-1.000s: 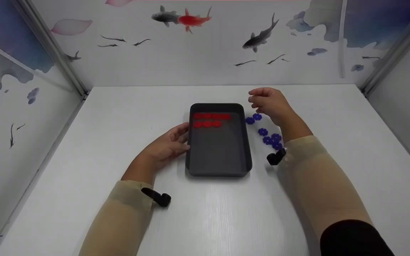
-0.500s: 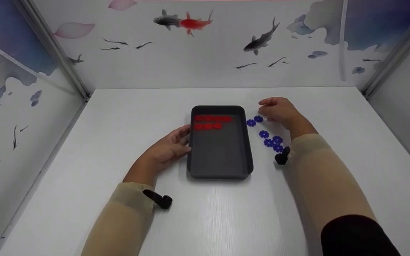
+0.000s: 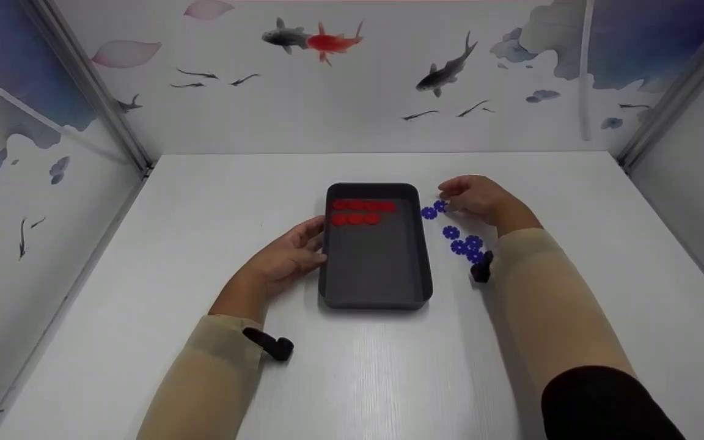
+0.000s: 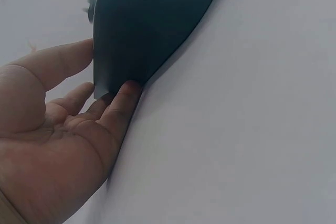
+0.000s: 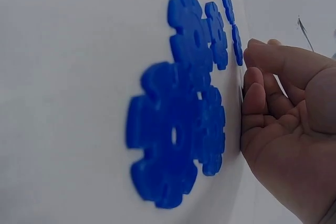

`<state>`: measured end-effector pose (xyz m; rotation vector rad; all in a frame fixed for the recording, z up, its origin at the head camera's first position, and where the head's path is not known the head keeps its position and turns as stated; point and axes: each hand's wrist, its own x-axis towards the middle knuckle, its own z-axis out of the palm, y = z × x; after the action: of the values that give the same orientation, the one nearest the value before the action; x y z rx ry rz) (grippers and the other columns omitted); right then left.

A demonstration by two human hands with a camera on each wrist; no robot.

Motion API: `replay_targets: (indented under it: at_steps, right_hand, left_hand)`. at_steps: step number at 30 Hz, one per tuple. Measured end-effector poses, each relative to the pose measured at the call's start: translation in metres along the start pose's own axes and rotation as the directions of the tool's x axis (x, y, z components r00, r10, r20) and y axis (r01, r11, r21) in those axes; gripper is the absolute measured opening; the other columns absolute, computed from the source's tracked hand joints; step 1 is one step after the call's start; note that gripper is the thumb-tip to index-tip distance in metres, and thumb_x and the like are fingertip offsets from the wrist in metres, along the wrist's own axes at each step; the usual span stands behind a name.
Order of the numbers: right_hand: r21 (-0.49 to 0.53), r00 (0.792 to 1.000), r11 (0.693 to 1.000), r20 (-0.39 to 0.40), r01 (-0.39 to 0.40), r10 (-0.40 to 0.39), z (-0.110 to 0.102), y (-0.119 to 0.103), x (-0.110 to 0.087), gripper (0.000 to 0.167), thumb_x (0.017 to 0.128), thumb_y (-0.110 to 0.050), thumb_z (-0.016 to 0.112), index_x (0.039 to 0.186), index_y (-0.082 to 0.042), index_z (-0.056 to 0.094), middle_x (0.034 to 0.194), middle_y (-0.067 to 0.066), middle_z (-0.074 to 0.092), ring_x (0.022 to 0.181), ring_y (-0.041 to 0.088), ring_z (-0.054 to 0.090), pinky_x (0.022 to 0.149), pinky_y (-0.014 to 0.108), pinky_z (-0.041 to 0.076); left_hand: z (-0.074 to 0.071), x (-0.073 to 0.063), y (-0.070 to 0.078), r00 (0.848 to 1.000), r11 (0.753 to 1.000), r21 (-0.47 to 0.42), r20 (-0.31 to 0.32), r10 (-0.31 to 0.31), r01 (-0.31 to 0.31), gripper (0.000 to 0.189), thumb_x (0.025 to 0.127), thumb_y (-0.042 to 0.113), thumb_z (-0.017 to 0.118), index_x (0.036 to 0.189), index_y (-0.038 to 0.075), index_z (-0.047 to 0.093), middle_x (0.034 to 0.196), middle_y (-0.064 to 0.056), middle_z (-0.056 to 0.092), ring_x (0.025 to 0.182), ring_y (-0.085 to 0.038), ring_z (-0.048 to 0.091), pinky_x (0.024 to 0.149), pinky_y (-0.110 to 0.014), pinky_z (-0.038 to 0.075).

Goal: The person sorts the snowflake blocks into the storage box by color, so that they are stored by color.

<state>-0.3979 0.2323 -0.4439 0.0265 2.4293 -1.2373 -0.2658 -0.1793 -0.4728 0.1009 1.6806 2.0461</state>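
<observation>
A dark grey rectangular tray (image 3: pixel 376 269) sits on the white table. Along its left wall rests my left hand (image 3: pixel 288 253), thumb and fingertips against the outside; the left wrist view shows the tray's side wall (image 4: pixel 152 19) at those fingers. Inside the tray, red notched discs (image 3: pixel 355 219) lie in two rows near its far end. To the tray's right, several blue notched snowflake discs (image 3: pixel 459 247) are scattered flat. My right hand (image 3: pixel 476 197) is low over the table, its thumb and fingertips right at the edge of a blue disc (image 5: pixel 237 45) in the far pair.
White panels with painted fish (image 3: pixel 440 70) enclose the table at the back and both sides. Small black cameras (image 3: pixel 275 345) are strapped on both sleeved wrists. The nearer blue discs partly overlap, close to the right wrist camera (image 3: pixel 481 269).
My right hand has shifted rightward and then down toward the table, reaching the far pair of blue discs. The left hand and the tray stay in place.
</observation>
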Motion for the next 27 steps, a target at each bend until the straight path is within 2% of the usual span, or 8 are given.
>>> replay_targets:
  at_steps: [5, 10, 18, 23, 27]
  right_hand:
    - [-0.052, 1.000, 0.999, -0.023, -0.006, 0.004, 0.006, -0.002, 0.001, 0.048, 0.099, -0.007, 0.069, 0.145, -0.022, 0.062, 0.147, 0.006, 0.061, 0.130, 0.028, 0.053, 0.119, 0.046, 0.046]
    - [-0.109, 0.999, 0.994, -0.042, -0.034, 0.030, 0.012, -0.005, 0.004, 0.046, 0.100, -0.007, 0.068, 0.142, -0.024, 0.062, 0.146, 0.006, 0.061, 0.132, 0.031, 0.053, 0.122, 0.051, 0.046]
    - [-0.115, 0.995, 0.992, -0.092, -0.043, 0.033, 0.011, -0.004, 0.003, 0.044, 0.099, -0.005, 0.071, 0.140, -0.021, 0.067, 0.141, 0.011, 0.060, 0.129, 0.032, 0.054, 0.121, 0.052, 0.047]
    - [-0.153, 0.992, 0.987, -0.119, -0.046, 0.028, 0.009, -0.004, 0.000, 0.037, 0.100, -0.009, 0.072, 0.136, -0.016, 0.071, 0.141, 0.014, 0.062, 0.131, 0.035, 0.056, 0.123, 0.055, 0.045]
    - [-0.192, 0.992, 0.981, -0.127, -0.041, 0.016, 0.006, -0.006, -0.003, 0.033, 0.100, -0.011, 0.070, 0.133, -0.013, 0.073, 0.138, 0.015, 0.064, 0.124, 0.033, 0.058, 0.118, 0.053, 0.050]
  left_hand:
    - [-0.002, -0.002, 0.000, 1.000, 1.000, 0.000, -0.004, 0.013, -0.013, 0.089, 0.092, -0.016, 0.064, 0.168, 0.019, 0.033, 0.177, 0.002, 0.031, 0.165, -0.017, 0.029, 0.119, -0.036, 0.046]
    - [-0.002, -0.004, 0.000, 1.000, 1.000, 0.008, -0.016, 0.007, -0.007, 0.089, 0.092, -0.016, 0.065, 0.168, 0.019, 0.034, 0.177, 0.003, 0.030, 0.166, -0.017, 0.027, 0.121, -0.037, 0.044]
    - [-0.002, -0.003, 0.000, 1.000, 1.000, -0.004, -0.014, 0.009, -0.009, 0.090, 0.092, -0.016, 0.065, 0.168, 0.019, 0.034, 0.177, 0.003, 0.031, 0.166, -0.017, 0.028, 0.125, -0.040, 0.041]
    - [-0.001, -0.001, -0.001, 1.000, 1.000, -0.009, -0.006, 0.005, -0.005, 0.089, 0.092, -0.015, 0.066, 0.168, 0.019, 0.034, 0.177, 0.002, 0.030, 0.165, -0.017, 0.029, 0.128, -0.041, 0.039]
    - [0.000, -0.001, 0.000, 1.000, 1.000, 0.003, -0.018, -0.005, 0.005, 0.089, 0.093, -0.014, 0.066, 0.168, 0.020, 0.034, 0.178, 0.003, 0.030, 0.165, -0.017, 0.028, 0.129, -0.042, 0.038]
